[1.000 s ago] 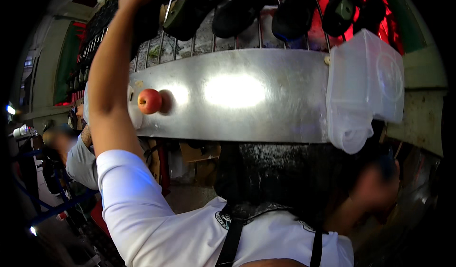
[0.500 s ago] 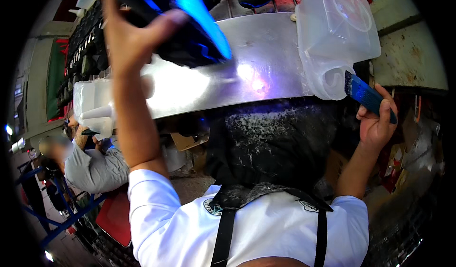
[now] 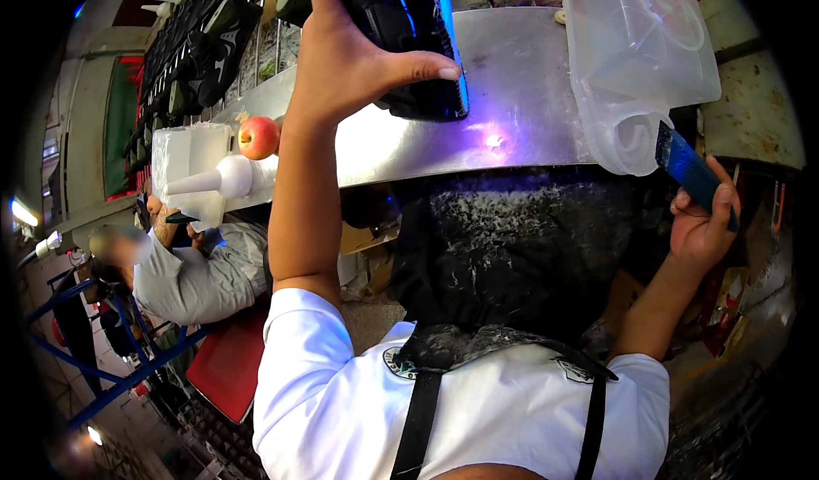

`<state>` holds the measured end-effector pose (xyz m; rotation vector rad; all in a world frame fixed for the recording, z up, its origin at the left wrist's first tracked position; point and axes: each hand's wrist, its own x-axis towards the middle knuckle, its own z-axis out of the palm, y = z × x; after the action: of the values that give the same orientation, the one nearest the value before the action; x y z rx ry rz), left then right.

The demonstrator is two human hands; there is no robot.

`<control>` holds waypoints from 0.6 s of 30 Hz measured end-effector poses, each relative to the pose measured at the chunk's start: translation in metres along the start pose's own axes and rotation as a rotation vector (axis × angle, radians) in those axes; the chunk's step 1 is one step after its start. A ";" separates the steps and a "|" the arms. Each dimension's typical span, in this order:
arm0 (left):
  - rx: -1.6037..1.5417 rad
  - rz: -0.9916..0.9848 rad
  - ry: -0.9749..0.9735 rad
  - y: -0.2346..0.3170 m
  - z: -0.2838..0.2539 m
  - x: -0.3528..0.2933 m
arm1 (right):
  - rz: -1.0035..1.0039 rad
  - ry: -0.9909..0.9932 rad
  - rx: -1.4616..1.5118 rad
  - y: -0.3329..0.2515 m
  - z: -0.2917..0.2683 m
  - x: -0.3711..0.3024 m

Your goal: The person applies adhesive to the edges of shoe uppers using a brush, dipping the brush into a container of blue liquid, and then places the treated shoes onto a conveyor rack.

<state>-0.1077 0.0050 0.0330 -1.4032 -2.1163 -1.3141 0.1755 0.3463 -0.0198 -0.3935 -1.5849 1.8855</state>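
My left hand (image 3: 354, 58) grips a black shoe (image 3: 415, 49) with a bright blue edge, above the far side of the metal tabletop. The thumb lies across the shoe's near end; the other fingers are partly out of view. Whether the shoe touches the metal, I cannot tell. On the right, my right hand (image 3: 701, 220) is closed around a flat blue brush (image 3: 695, 171). Its dark bristles are at the curved mouth of a translucent plastic container (image 3: 641, 45), close to the rim.
A shiny metal tabletop (image 3: 520, 79) spans the front. At its left are an apple (image 3: 258, 138), a white nozzle bottle (image 3: 232, 177) and a clear tub (image 3: 181, 160). Shoes hang on a rack (image 3: 217, 49) behind. A person in grey (image 3: 200, 267) sits at the left.
My left hand has moved right with the shoe, uncovering the apple and the bottle. The right hand keeps the brush by the container's mouth. The whole view has shifted slightly.
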 end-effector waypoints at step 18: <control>-0.218 -0.542 -0.220 0.046 -0.019 -0.030 | 0.150 -0.148 -0.468 -0.032 0.031 0.012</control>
<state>-0.0591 -0.0230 0.0485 -1.1289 -2.7005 -1.6897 0.1569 0.3319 0.0197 -0.5968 -2.1542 1.6665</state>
